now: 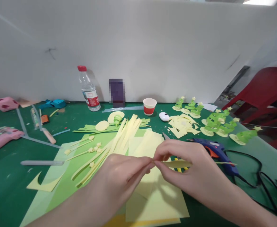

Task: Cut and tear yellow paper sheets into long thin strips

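Observation:
My left hand (126, 173) and my right hand (181, 157) meet fingertip to fingertip above the paper sheets. Both pinch the end of a narrow pale yellow paper strip (179, 163), whose length runs rightward through my right hand. The pinched end is hidden by the fingertips. Beneath the hands lie pale yellow sheets (162, 201) and green sheets (65, 179). A bundle of loose yellow strips (126, 135) fans out just beyond my left hand. To its left are small paper stars on strips (91, 150).
A blue glue gun (220, 154) with a black cable lies at right, near green spirals with stars (214, 123). Further back stand a bottle (90, 91) and a paper cup (149, 107). A pink glue gun (7, 138) and a grey pen (42, 163) are at left.

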`<state>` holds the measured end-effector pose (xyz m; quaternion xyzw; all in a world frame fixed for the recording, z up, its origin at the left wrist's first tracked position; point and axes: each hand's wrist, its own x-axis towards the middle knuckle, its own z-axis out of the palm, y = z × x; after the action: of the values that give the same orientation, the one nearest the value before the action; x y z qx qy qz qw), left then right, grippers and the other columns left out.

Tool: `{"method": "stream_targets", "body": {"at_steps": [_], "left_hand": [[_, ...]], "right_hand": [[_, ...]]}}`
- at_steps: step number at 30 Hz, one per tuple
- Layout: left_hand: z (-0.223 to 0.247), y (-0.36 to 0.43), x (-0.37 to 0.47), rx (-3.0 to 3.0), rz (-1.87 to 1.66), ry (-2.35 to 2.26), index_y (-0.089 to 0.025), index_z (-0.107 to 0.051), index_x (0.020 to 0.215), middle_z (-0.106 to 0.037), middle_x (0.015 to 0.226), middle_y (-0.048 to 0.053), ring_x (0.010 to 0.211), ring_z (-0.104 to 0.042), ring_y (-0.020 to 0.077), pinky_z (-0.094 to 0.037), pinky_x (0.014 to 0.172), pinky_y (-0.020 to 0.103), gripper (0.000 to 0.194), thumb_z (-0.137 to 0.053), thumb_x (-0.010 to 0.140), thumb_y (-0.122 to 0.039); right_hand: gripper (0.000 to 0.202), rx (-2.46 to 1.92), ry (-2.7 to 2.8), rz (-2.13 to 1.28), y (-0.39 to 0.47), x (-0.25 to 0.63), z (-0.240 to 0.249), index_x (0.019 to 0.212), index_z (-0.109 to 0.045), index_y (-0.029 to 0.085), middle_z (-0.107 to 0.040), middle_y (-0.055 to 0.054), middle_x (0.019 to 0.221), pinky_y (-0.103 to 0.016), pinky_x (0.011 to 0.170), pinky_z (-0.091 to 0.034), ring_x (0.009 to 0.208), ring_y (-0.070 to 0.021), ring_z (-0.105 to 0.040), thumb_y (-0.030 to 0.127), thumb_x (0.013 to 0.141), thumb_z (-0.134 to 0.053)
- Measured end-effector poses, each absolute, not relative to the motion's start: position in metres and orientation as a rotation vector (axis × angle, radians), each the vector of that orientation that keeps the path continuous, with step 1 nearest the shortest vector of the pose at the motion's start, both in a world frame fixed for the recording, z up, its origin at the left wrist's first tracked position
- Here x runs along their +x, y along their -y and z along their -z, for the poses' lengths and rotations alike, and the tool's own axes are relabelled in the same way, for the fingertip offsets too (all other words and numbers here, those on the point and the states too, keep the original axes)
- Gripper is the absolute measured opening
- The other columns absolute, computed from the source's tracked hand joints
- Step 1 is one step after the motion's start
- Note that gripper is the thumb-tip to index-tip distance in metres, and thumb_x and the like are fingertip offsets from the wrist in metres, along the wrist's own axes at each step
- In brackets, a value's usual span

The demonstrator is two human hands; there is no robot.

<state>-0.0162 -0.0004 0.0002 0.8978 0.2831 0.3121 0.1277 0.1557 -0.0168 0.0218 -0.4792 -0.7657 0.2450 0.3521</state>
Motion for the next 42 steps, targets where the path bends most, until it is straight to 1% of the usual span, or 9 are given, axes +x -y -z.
{"method": "stream_targets", "body": {"at_steps": [5,9,19,26,31,36,38,40,42], "left_hand": [[0.001,0.006,-0.019,2.629,-0.866,-0.781,-0.020,-0.057,0.085,-0.065,0.062,-0.003,0.048,-0.058,0.0086,-0.040,0.048,0.016,0.022,-0.037,0.087,-0.011],[-0.013,0.005,-0.022,2.608,-0.752,-0.880,-0.017,-0.060,0.072,-0.062,0.054,-0.003,0.042,-0.055,0.0083,-0.035,0.042,0.017,0.030,-0.035,0.087,-0.012],[-0.038,-0.008,-0.038,2.242,-0.578,-1.041,-0.021,-0.063,0.060,-0.067,0.055,-0.007,0.048,-0.061,0.0077,-0.042,0.047,0.010,0.026,-0.047,0.081,-0.021],[-0.042,-0.021,-0.058,2.331,-0.594,-1.088,-0.026,-0.066,0.062,-0.070,0.059,-0.009,0.050,-0.063,0.0079,-0.045,0.048,0.009,0.025,-0.051,0.081,-0.030],[-0.023,-0.016,-0.051,2.636,-0.618,-1.231,-0.028,-0.058,0.109,-0.065,0.110,0.000,0.099,-0.060,0.0226,-0.049,0.083,0.035,0.035,-0.048,0.082,-0.046],[-0.012,-0.001,-0.031,2.806,-0.493,-1.039,-0.023,-0.055,0.112,-0.063,0.112,0.002,0.109,-0.052,0.0216,-0.032,0.100,0.044,0.028,-0.049,0.085,-0.027],[-0.011,0.003,-0.024,2.754,-0.442,-0.968,-0.021,-0.060,0.099,-0.067,0.096,0.002,0.096,-0.058,0.0200,-0.039,0.093,0.039,0.019,-0.049,0.085,-0.027],[-0.008,0.005,-0.020,2.676,-0.347,-0.907,-0.021,-0.061,0.081,-0.066,0.074,-0.001,0.070,-0.061,0.0150,-0.046,0.070,0.027,0.019,-0.043,0.087,-0.024],[-0.005,0.006,-0.019,2.642,-0.316,-0.908,-0.020,-0.058,0.069,-0.060,0.059,-0.004,0.051,-0.054,0.0108,-0.039,0.052,0.021,0.028,-0.038,0.089,-0.020]], "right_hand": [[0.012,-1.238,2.006,-0.689,0.016,0.155,-0.020,0.059,-0.054,0.018,-0.058,0.003,0.058,-0.017,0.051,-0.041,0.054,-0.0088,-0.052,0.011,0.066,-0.047],[0.012,-1.366,1.977,-0.869,0.013,0.160,-0.022,0.058,-0.056,0.018,-0.058,0.003,0.056,-0.017,0.051,-0.039,0.054,-0.0090,-0.051,0.011,0.062,-0.048],[0.010,-1.483,1.925,-1.153,0.005,0.174,-0.027,0.056,-0.054,0.017,-0.054,0.004,0.053,-0.015,0.046,-0.037,0.050,-0.0080,-0.047,0.012,0.060,-0.047],[0.013,-1.495,2.024,-1.110,0.004,0.187,-0.031,0.056,-0.052,0.017,-0.052,0.004,0.053,-0.016,0.045,-0.036,0.049,-0.0078,-0.045,0.009,0.060,-0.044],[0.012,-1.531,2.158,-0.986,0.007,0.181,-0.026,0.056,-0.054,0.018,-0.053,0.003,0.055,-0.016,0.044,-0.035,0.050,-0.0089,-0.046,0.010,0.060,-0.046],[0.010,-1.505,2.234,-0.926,0.011,0.169,-0.015,0.058,-0.054,0.018,-0.053,0.003,0.056,-0.019,0.049,-0.037,0.054,-0.0108,-0.047,0.010,0.062,-0.048],[0.010,-1.475,2.227,-0.957,0.013,0.165,-0.015,0.059,-0.053,0.018,-0.053,0.003,0.057,-0.020,0.050,-0.037,0.054,-0.0104,-0.048,0.011,0.063,-0.047],[0.011,-1.441,2.202,-1.008,0.014,0.163,-0.017,0.060,-0.054,0.018,-0.054,0.003,0.060,-0.019,0.050,-0.036,0.056,-0.0102,-0.049,0.011,0.064,-0.047],[0.011,-1.403,2.178,-1.061,0.013,0.163,-0.019,0.060,-0.054,0.017,-0.054,0.003,0.060,-0.018,0.048,-0.036,0.055,-0.0098,-0.049,0.010,0.063,-0.047]]}}
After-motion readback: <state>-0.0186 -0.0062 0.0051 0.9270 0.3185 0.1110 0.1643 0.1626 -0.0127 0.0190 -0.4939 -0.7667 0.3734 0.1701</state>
